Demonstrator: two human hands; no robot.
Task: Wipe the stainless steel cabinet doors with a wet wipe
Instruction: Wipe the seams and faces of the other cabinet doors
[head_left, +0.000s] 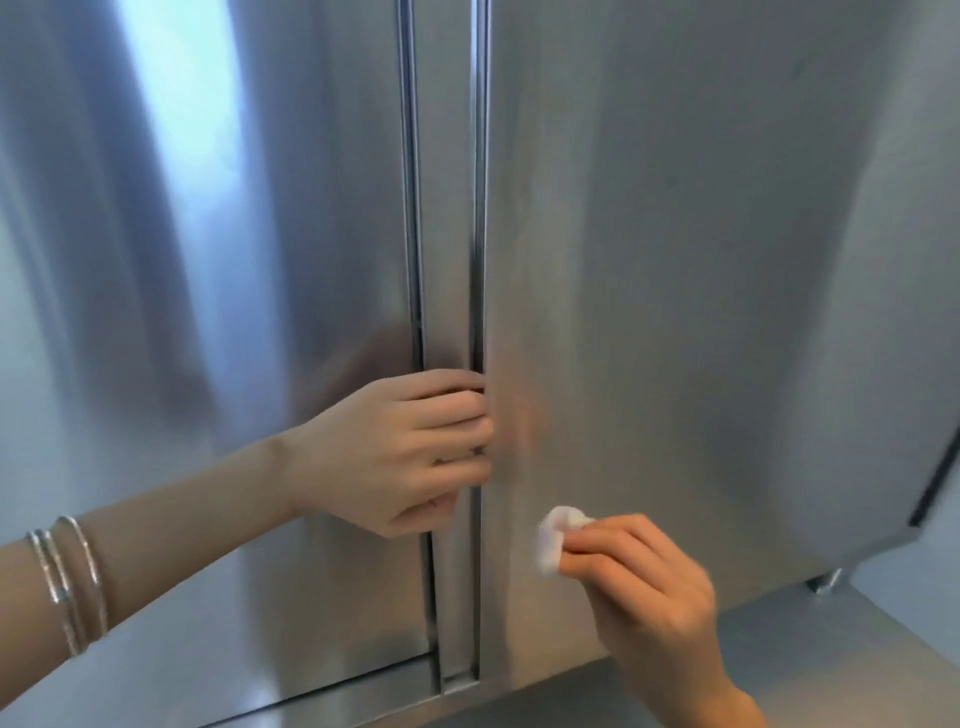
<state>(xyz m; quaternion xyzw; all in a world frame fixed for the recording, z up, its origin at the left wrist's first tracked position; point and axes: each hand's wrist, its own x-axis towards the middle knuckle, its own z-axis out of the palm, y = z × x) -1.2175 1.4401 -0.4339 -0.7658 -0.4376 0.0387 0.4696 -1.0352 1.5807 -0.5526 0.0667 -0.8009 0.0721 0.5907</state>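
Two doors: left hand (410, 452) grips right door (701, 260) edge; right hand (649, 587) presses wipe (553, 538).

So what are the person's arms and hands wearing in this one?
Both arms are bare, with no sleeves in view. The left forearm carries several thin silver bangles above the wrist. The left hand and the right hand wear no gloves; any ring is too blurred to confirm.

The cabinet doors (701, 234) are brushed silver-grey steel, with a pale blue-white sheen at upper left. The wet wipe (556, 538) is white; the bracelets (72, 582) silver.
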